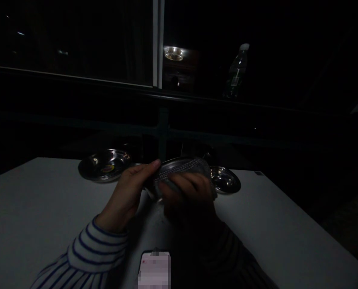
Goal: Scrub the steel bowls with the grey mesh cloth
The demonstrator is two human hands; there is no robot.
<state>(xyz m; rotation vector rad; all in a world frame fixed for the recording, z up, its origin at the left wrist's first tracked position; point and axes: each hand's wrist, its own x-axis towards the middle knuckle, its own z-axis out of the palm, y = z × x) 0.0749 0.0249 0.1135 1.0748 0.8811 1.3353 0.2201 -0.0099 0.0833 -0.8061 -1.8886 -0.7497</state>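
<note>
Colander (194,163) is what we take the metal piece with the dotted face to be, held up before us over the table (31,208). Our left hand (126,194) pinches its left edge, thumb on the rim and fingers mostly hidden behind; this hold probably serves to free the dotted face for the other hand. Our right hand (189,190) lies across that face, fingers bent and blurred; we cannot tell whether it pinches anything or only presses. Our left forearm, in a striped sleeve (97,249), slants up from below left of the colander; the right one, deep in shadow, slants up from below right. Left of the colander sits a steel bowl (88,170) with a yellow sticker (108,169); a steel dish (227,181) shows at its right, and this spacing probably gives our hands room. Nearer us than the colander lies a phone (155,275). Far behind it, rightward, we see a bottle (236,74).
</note>
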